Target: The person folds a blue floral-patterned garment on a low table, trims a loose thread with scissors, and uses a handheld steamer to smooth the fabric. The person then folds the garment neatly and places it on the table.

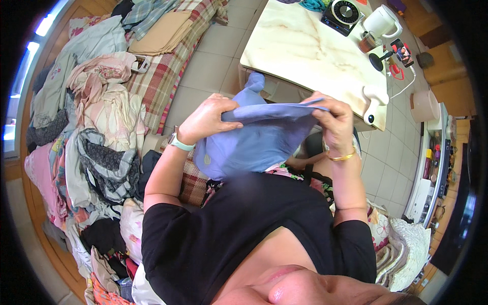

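Observation:
A periwinkle-blue cloth garment [254, 145] hangs over my lap, its upper edge stretched between my two hands. What kind of garment it is cannot be made out, and its lower part is smeared by motion. My left hand [216, 118] pinches the edge at the left, thumb on top and fingers partly hidden behind the cloth. At the right end, my right hand [335, 118] grips the same edge between thumb and fingers. A bunched bit of the cloth sticks up beyond my left hand, close to the table's near edge.
Heaped clothes [109, 157] cover the checked sofa [157, 86] on my left, with folded tan cloth [161, 33] farther back. Ahead stands a marble-topped table [300, 51] bearing a white kettle [381, 23], a glass [367, 43], a phone on a stand [401, 53] and a white handheld device [373, 104].

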Demonstrator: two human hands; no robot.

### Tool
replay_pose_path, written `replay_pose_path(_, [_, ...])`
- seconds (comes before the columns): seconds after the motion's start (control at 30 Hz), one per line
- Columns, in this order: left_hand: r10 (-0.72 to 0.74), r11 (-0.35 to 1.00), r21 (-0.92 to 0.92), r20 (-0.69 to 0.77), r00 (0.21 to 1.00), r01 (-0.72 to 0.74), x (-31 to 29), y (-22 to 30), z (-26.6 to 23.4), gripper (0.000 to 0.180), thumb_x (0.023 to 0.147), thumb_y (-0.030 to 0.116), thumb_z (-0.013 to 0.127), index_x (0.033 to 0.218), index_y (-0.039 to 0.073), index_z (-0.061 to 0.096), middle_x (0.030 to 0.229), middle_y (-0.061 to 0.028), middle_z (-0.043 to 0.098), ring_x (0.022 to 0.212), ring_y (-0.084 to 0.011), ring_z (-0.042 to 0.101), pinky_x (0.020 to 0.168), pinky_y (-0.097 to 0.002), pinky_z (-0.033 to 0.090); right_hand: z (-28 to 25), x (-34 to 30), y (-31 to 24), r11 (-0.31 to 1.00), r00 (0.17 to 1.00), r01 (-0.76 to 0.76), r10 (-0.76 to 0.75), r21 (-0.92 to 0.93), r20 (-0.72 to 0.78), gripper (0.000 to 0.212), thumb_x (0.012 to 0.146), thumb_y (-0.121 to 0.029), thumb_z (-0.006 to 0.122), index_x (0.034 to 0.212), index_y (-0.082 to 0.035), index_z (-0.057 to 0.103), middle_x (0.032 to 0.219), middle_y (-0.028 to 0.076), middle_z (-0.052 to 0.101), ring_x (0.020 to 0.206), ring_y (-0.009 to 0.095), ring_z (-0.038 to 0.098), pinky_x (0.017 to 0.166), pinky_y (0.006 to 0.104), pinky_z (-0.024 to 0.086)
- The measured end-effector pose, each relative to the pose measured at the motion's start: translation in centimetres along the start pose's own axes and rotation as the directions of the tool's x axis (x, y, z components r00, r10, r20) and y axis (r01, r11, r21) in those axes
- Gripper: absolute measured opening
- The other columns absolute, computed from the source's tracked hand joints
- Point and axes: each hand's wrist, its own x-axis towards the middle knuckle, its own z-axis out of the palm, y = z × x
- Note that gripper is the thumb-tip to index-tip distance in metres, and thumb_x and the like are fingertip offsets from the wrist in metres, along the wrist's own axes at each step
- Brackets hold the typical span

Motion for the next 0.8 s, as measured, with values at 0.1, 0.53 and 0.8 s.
replay_pose_path(0.1, [-0.027, 0.999, 0.037, 0.016, 1.000, 0.026, -1.9, 0.2, -0.6, 0.034, 0.071, 0.025, 0.085, 0.092, 0.004, 0.068, 0.086, -0.0141, 0.067, 0.088, -0.0350, 0.062, 0.088, -0.0411, 0.046, -0.8, -1.0, -2.3, 0.995, 0.996, 0.088, -0.089, -0.043, -0.008, 0.011, 0.086, -0.006, 0.075, 0.092, 0.003, 0.076, 0.097, 0.018, 0.075, 0.091, 0.025, 0.064, 0.083, 0.0335, 0.049])
replay_pose_path(0.53, [-0.225, 0.969, 0.085, -0.070, 0.972, 0.231, -9.0, -1.0, -3.5, 0.019, 0.077, 0.012, 0.078, 0.090, 0.000, 0.071, 0.084, -0.0154, 0.068, 0.084, -0.0365, 0.064, 0.077, -0.0422, 0.050, -3.1, -5.2, -5.5, 0.974, 0.953, 0.194, -0.216, -0.119, -0.211, 0.016, 0.088, -0.012, 0.077, 0.098, 0.001, 0.076, 0.096, 0.014, 0.073, 0.091, 0.025, 0.066, 0.081, 0.0338, 0.052])
replay_pose_path(0.8, [-0.205, 0.943, 0.117, -0.534, 0.820, 0.311, -6.2, -2.1, -11.3, 0.017, 0.089, 0.007, 0.064, 0.102, -0.002, 0.069, 0.081, -0.0160, 0.067, 0.078, -0.0252, 0.068, 0.074, -0.0349, 0.053, -9.2, -1.7, -8.7, 0.973, 0.805, 0.200, -0.229, -0.113, -0.547, 0.025, 0.092, 0.001, 0.070, 0.117, 0.007, 0.069, 0.112, 0.012, 0.073, 0.100, 0.017, 0.068, 0.090, 0.0285, 0.054])
